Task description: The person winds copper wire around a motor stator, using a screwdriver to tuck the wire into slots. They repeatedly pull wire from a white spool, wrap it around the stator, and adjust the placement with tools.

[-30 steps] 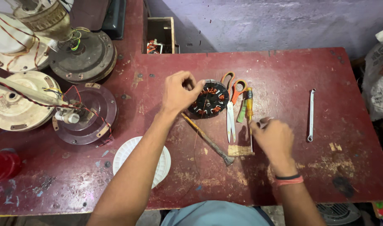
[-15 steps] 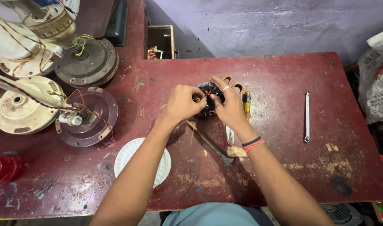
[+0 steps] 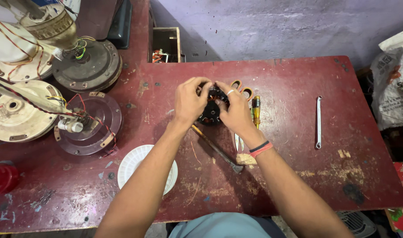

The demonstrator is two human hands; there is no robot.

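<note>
Both hands, left [image 3: 190, 102] and right [image 3: 234, 110], are clamping the stator [image 3: 211, 110] at worktop [image 3: 298, 176] centre. Risk: fingers are pressing on its copper windings, possibly nicking them; scissors [image 3: 242, 90] at 3 o'clock are crowding.

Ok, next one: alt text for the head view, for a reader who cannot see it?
Both hands, left hand and right hand, grip a small dark motor stator with copper windings on a worn red table. Orange-handled scissors, a yellow screwdriver, a hammer and a spanner lie nearby; opened ceiling fan motors sit at left.
</note>
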